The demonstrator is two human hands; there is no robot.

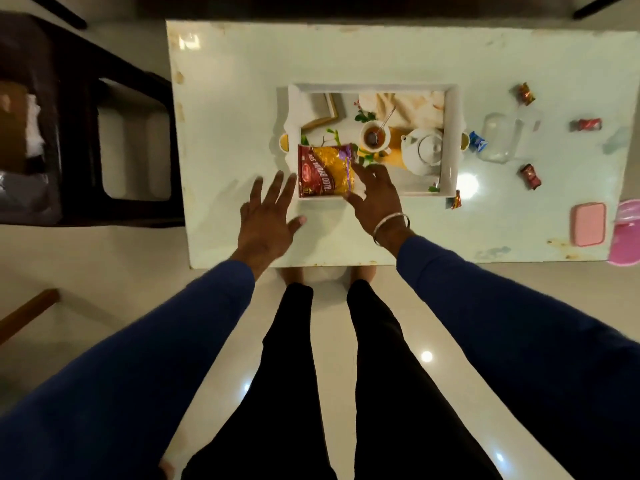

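A red and yellow snack packet (325,169) lies flat in the front left corner of a white tray (452,140), whose bottom carries a picture of a teapot and a cup. My right hand (375,194) holds the packet by its right edge, thumb at the near corner and fingers at the far side. Just left of the tray's front corner, my left hand (268,216) hovers over the white table (235,98) with fingers spread, holding nothing.
Right of the tray lies a clear glass jar (498,136), with several wrapped candies (530,176) scattered around it. A pink box (588,223) and a pink lid (628,233) sit at the table's right front. A dark chair (104,133) stands to the left.
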